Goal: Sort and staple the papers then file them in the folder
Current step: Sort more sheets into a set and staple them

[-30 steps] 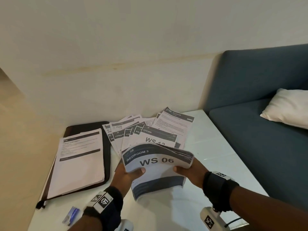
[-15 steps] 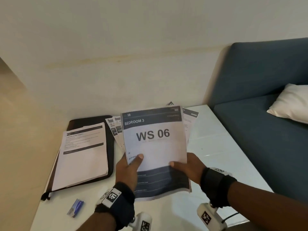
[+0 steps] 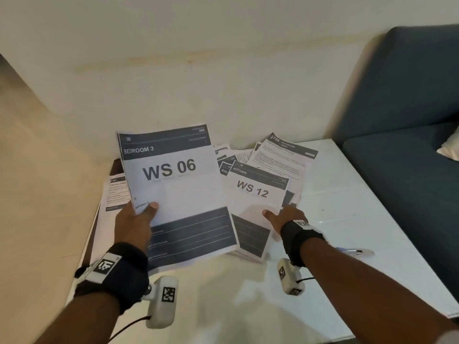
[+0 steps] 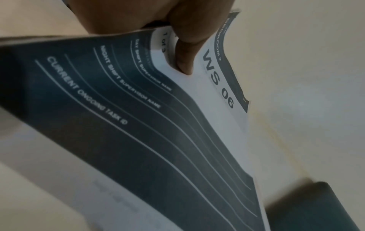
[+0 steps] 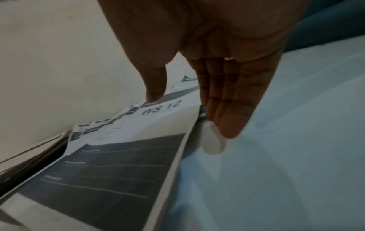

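A sheet (image 3: 173,192) headed "BEDROOM 3 / WS 06" is pinched above the table (image 3: 347,219) by the left hand (image 3: 135,227). The "KITCHEN / WS 12" sheet (image 3: 255,194), topping the spread pile, is neared by the right hand (image 3: 285,217), fingers straight.

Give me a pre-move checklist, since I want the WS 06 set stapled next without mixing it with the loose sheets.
1. WS 06 set held firmly: ok; the left hand pinches it, thumb on top.
2. Set kept apart from the pile: ok; it is lifted beside the WS 12 sheet.
3. Right hand free for the stapler: ok; fingers straight, holding nothing, by the WS 12 sheet's edge.
4. Stapler located: cannot tell; none shows in these views.
5. All pages of the set present and aligned: cannot tell; only the top page, marked 1 of 3, shows.
6. Folder reachable: ok; behind the set, papers lying on it.
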{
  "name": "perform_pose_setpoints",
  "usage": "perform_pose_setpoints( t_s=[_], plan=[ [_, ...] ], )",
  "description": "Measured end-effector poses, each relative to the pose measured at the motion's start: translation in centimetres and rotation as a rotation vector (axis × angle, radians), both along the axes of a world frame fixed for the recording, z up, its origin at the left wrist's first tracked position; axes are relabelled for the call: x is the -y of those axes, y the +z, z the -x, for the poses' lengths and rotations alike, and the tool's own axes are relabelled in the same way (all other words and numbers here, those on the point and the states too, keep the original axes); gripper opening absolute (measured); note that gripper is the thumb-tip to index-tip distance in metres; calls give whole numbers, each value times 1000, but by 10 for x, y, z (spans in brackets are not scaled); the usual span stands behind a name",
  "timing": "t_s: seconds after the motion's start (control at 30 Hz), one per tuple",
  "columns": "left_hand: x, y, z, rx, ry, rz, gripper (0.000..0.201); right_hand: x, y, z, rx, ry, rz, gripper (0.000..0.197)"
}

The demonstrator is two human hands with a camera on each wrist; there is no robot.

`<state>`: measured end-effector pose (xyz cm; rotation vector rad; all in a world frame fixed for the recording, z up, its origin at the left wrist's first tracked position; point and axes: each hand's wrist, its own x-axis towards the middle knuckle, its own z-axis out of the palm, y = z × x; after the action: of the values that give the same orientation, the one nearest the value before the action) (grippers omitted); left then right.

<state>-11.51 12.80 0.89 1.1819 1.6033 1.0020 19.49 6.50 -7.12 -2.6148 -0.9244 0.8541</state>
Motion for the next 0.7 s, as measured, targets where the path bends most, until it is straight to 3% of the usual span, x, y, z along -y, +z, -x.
perform_pose_setpoints(
  t_s=[0.17,0.33,0.47,0.7],
  plan=[
    [-9,-2,7,49,35,-13,32,-13,-22,17,11,-8,2,75],
    [-13,-5,7,79,44,15,31,-17,-27,11,-5,-37,4,48],
    [-14,-7,10,73,55,-11,36,-10,-18,3,17,-14,40,49],
    [-5,4,4,85,11,-3,38,0,5,-26,7,-29,-40,26]
  ],
)
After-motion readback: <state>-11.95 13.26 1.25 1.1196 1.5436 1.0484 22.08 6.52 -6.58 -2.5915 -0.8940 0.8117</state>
